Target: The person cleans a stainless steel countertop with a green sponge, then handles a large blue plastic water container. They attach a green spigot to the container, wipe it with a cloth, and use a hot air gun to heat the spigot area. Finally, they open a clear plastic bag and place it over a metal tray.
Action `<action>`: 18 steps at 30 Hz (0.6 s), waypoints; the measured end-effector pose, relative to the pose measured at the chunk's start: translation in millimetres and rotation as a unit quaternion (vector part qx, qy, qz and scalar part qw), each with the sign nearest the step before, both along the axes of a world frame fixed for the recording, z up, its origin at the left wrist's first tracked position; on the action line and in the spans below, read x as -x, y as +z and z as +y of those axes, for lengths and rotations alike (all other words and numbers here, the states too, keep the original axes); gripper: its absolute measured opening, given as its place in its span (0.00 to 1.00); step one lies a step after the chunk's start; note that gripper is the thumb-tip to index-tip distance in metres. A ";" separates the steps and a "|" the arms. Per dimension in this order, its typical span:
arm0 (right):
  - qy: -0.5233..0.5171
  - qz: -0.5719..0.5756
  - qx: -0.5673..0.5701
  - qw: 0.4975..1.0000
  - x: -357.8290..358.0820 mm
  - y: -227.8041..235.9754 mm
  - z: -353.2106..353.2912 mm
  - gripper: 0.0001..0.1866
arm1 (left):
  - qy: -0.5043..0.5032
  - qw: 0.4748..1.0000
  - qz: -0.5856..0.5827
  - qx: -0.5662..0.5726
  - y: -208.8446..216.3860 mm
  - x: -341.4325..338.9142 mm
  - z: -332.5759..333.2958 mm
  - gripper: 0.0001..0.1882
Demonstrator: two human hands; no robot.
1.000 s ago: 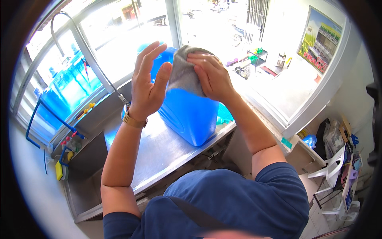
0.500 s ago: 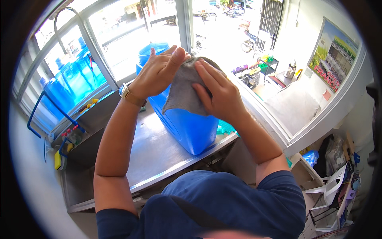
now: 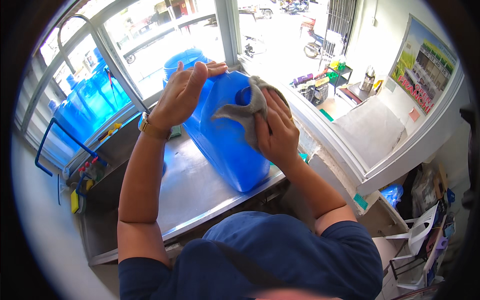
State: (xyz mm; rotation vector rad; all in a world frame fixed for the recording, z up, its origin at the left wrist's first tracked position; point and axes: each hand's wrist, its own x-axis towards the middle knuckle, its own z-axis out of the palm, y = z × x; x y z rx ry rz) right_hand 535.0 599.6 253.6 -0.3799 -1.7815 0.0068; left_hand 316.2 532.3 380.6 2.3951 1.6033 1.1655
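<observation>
A large blue plastic water jug stands on the stainless steel counter in front of me. My left hand lies with outstretched fingers along the jug's far upper left edge; a watch is on that wrist. With bent fingers my right hand presses a grey cloth against the jug's upper right part. Close to the cloth's fold shows a round blue spout or cap of the jug. The palm side of the right hand is hidden by the cloth.
Behind the jug is a round blue container. On the left lies a sink basin with a curved tap, spray bottles and a yellow sponge. A window frame borders the right; a white chair is lower right.
The cloth and my right hand have moved right and slightly down the jug, uncovering its top and spout. My left hand has shifted a little left, off the cloth.
</observation>
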 end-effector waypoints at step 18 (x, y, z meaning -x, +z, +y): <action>-0.009 0.029 -0.052 0.998 17.3 -5.3 2.9 0.30 | 0.019 0.999 0.039 0.000 5.8 -4.9 -0.9 0.47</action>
